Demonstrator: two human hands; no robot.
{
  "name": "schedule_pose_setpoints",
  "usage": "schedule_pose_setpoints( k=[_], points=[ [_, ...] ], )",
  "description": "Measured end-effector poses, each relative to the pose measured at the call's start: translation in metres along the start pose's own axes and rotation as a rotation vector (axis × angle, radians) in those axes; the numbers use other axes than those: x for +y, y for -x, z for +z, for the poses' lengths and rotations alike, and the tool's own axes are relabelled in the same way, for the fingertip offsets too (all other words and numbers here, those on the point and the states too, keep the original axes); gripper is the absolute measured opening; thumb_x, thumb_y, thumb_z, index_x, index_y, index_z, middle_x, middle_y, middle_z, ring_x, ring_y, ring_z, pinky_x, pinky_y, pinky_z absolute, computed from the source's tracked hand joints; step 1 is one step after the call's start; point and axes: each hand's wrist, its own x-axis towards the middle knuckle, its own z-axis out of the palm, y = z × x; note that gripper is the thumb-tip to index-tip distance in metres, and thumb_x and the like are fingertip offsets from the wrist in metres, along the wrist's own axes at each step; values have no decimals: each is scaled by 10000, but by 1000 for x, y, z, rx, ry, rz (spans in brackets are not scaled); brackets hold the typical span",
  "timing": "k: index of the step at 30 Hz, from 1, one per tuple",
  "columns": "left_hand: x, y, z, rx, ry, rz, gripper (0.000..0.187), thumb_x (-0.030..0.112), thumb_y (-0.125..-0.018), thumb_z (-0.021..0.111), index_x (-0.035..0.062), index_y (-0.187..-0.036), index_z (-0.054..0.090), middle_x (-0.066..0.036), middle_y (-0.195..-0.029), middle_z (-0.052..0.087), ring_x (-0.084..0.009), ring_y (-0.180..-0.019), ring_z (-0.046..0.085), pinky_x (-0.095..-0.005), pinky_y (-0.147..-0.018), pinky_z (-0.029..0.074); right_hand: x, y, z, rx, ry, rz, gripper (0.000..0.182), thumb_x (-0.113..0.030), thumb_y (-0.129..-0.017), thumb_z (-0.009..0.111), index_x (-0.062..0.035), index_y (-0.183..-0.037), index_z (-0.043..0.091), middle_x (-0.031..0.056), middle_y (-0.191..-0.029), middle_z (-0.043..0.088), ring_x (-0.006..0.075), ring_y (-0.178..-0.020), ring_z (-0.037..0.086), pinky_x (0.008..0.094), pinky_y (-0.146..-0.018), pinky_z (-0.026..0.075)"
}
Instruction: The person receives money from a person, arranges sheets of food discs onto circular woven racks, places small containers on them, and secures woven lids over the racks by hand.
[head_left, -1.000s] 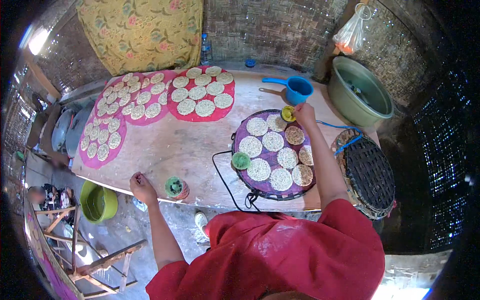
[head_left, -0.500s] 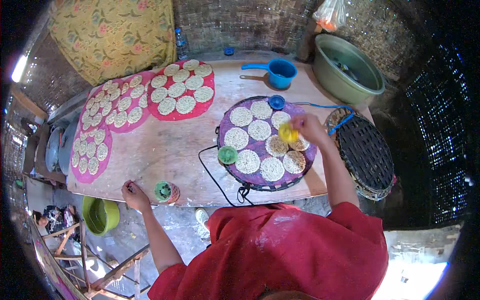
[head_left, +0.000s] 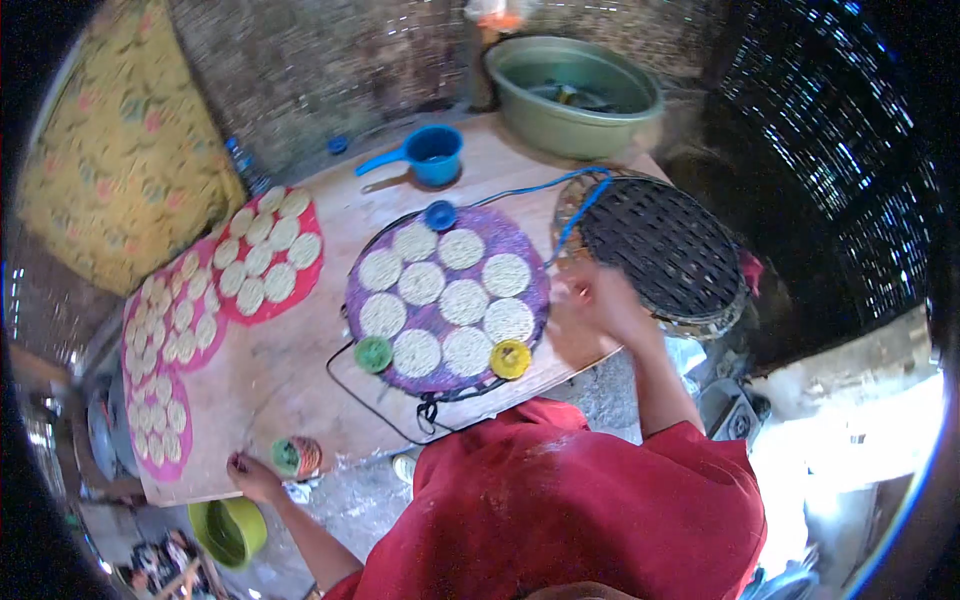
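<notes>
My right hand (head_left: 608,305) is off the right edge of the round purple tray (head_left: 438,285), its fingers smeared by motion. On this tray lie several pale, lacy round discs (head_left: 463,302). A small yellow ring-shaped piece (head_left: 510,359) sits at its lower right edge, a small green round piece (head_left: 373,354) at its lower left, and a small blue one (head_left: 440,215) at the top. My left hand (head_left: 257,480) rests at the table's front left edge, fingers curled round something small and dark. Beside it stands a green-topped, patterned cup-like container (head_left: 297,456).
A blue dipper (head_left: 433,156) and a large green basin (head_left: 575,100) stand at the back. Dark woven basket trays (head_left: 660,245) lie at the right. Red and pink sheets (head_left: 266,255) with more discs cover the left side. A lime-green bucket (head_left: 228,530) stands below.
The yellow piece has left my right hand and now sits on the tray's edge. My right hand has moved right, away from the discs. The camera view has turned and shifted right.
</notes>
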Motion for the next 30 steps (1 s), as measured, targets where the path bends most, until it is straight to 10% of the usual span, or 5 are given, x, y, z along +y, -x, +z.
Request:
schedule_pose_setpoints(
  k=[4,10,30],
  points=[
    [2,-2,-3,-11,-82,34,273,247,-900,489,32,-1020,607,-167,-1019,613,-353,-896,583,-434,-769,452,48,-10,-116,306,362,237,248,-186,-781,666,-45,-985,661,165,-921,654,297,-865,630,364,-765,490],
    [4,0,-2,-17,-18,-42,271,233,-897,490,16,-1012,606,-175,-989,618,-346,-881,586,-425,-768,450,177,-16,-149,-190,461,371,499,-223,-721,733,-76,-1168,569,160,-1143,598,311,-1051,570,379,-907,443],
    [11,3,-8,6,-22,68,231,190,-882,516,17,-1011,599,-176,-991,616,-346,-891,580,-427,-761,454,90,32,-217,2,814,459,521,-179,-567,799,-64,-1026,582,184,-998,615,324,-922,613,396,-825,470]
  ],
)
